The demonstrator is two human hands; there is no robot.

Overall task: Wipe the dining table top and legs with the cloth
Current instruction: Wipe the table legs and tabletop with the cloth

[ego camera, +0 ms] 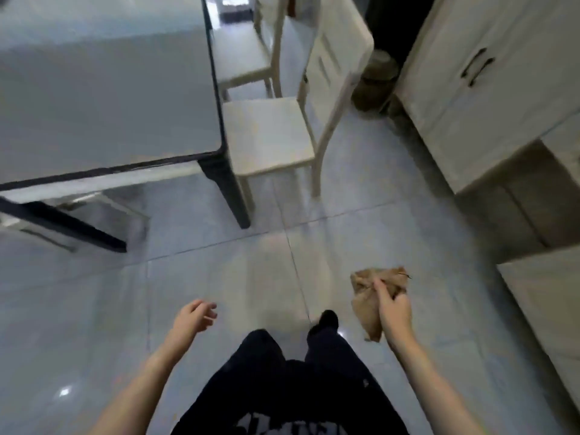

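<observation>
Table: dining table (103,86) fills upper left, grey glossy top with dark edge, its near corner just beside the closest chair.
Table legs: two dark legs show, one (67,229) angled at far left, one (227,196) under the near corner, both standing on the tile floor (219,277).
Left hand: left hand (194,315) low centre-left, empty, fingers loosely curled, palm half open, touching nothing, well apart from the table.
Body: dark trousers (282,372) at bottom centre, one dark shoe (324,321) forward on the floor.
Chairs: two pale chairs, near one (270,136) with its seat just beside the table corner, far one (241,58) behind it along the table's right side.
Right hand: right hand (392,306) lower right, fingers closed on the cloth, held in air above the floor.
Cloth: brown cloth (373,296) bunched in the right hand, part hanging below the fingers, well apart from table top and legs.
Cabinets: pale cabinets (489,89) along the right edge, dark handles on the doors.
Image quality: some motion blur, fine detail unclear.
</observation>
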